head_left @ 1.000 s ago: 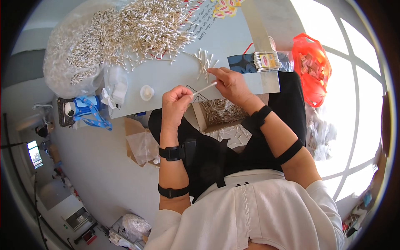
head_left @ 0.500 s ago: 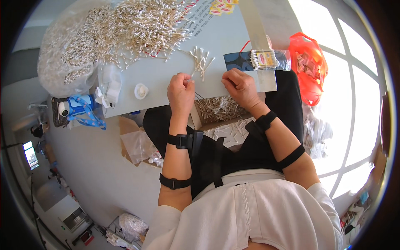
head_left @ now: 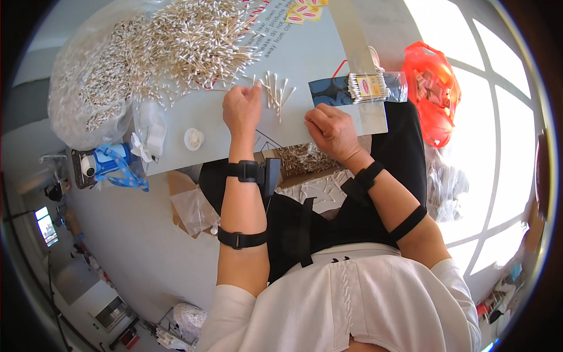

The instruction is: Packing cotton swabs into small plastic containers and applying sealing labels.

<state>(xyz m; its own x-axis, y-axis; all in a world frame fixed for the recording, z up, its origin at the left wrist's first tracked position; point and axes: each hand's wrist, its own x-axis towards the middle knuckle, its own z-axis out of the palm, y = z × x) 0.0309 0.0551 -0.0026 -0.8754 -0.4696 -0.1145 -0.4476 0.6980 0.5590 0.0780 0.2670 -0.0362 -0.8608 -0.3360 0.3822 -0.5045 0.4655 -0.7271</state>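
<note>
My left hand (head_left: pixel 242 110) is over the table with its fingers pinched together, and its tips are beside a few loose cotton swabs (head_left: pixel 279 97). Whatever those fingers hold, if anything, is too small to make out. My right hand (head_left: pixel 332 129) is closed near the table's front edge, its finger pads turned from view. Just beyond it lies a clear packet of cotton swabs (head_left: pixel 368 87) with a yellow label, on a dark blue film strip (head_left: pixel 330 91). A large heap of cotton swabs (head_left: pixel 196 44) covers the far left of the table.
A clear bag of swabs (head_left: pixel 97 88) leans at the left, near a small white dish (head_left: pixel 193 139) and a blue bottle (head_left: pixel 111 159). Yellow labels (head_left: pixel 305 10) lie at the back. An orange-red bag (head_left: pixel 433 94) hangs right. An open box of swabs (head_left: pixel 308 158) sits below the edge.
My left hand has moved forward and slightly left, toward the loose swabs. My right hand has shifted slightly and stays closed. The whole view has tilted a little.
</note>
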